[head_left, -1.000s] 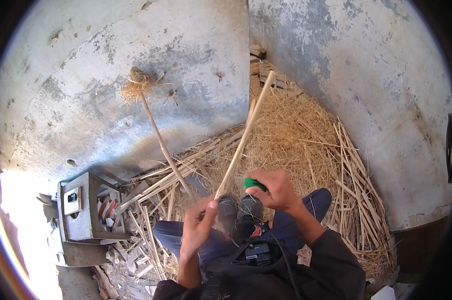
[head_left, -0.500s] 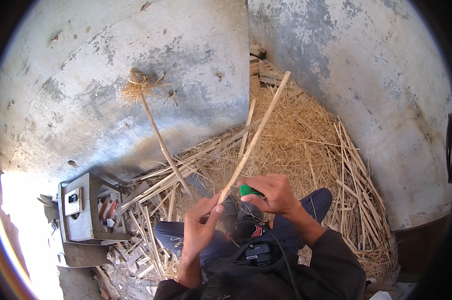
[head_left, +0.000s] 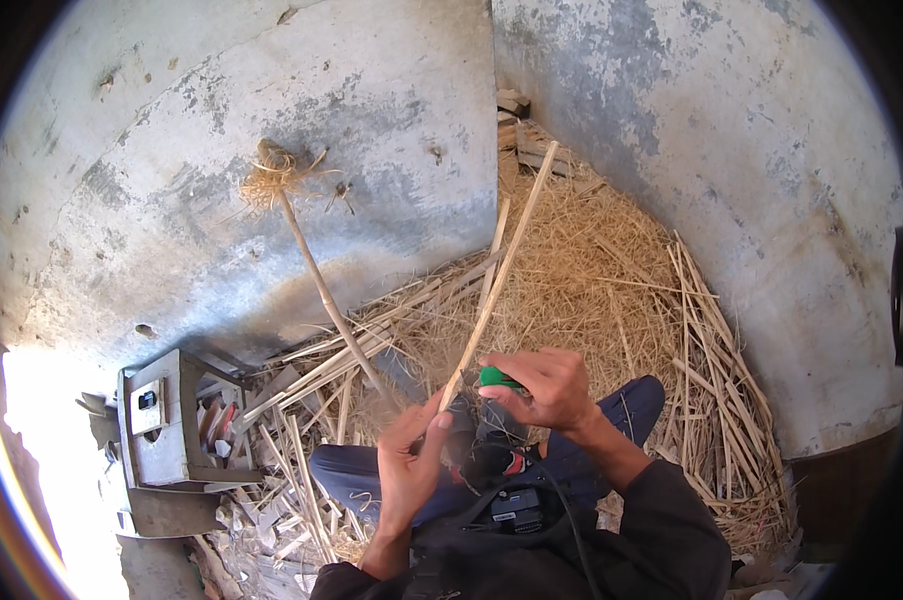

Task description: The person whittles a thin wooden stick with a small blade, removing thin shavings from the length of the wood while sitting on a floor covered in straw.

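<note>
My left hand is closed around the near end of a long, pale bamboo strip. The strip slants up and away, its far tip above the shavings by the wall corner. In my closed right hand is a green-handled knife, held close beside the strip just beyond my left fingers. Its blade is small and dark, and I cannot tell whether it touches the strip. Both hands are above my crossed legs.
Shavings cover the floor ahead. Split strips pile up on the right. A bamboo pole with fibres at its top leans on the left wall. A wooden stool lies at the left. A black cable hangs across my lap.
The strip's far tip has swung a little to the left. My left hand has shifted slightly right, while the right hand with the knife has stayed almost in place.
</note>
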Available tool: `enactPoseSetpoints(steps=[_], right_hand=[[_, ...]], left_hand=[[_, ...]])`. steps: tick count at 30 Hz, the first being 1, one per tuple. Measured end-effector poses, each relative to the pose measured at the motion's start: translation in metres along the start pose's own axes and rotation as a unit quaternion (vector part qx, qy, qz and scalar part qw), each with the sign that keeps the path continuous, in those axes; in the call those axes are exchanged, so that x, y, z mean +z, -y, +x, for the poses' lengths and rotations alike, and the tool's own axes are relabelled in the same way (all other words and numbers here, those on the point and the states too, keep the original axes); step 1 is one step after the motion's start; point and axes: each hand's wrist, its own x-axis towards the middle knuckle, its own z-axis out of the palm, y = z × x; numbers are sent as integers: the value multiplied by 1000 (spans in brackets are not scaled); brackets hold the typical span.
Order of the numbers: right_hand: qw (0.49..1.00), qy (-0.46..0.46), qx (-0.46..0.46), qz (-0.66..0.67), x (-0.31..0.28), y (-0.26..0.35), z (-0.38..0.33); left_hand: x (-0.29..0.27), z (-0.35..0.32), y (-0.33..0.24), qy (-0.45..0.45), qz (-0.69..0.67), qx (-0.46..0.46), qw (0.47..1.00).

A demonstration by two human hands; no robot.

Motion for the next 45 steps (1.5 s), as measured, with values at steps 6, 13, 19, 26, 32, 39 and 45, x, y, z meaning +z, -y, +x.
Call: enactPoseSetpoints(steps=[6,13,19,26,32,39,45], right_hand=[[1000,4,1,-14,0,3,1],[999,-46,27,9,12,-6,-7],[945,-144,292,-19,-36,-84,15],[983,-61,158,71,-5,-47,0],[990,3,80,114,8,-11,-4],[996,19,13,86,7,-6,-7],[995,-1,7,97,6,-6,-6]], left_hand=[[0,-3,0,-6,4,0,1000],[-3,-8,-3,-4,18,-13,1000],[-17,-36,21,61,45,-62,995],[-23,-17,18,0,-14,-116,993],[-14,-4,7,20,-76,-109,991],[-9,2,3,29,-86,-61,994],[0,1,1,20,-108,-50,993]])
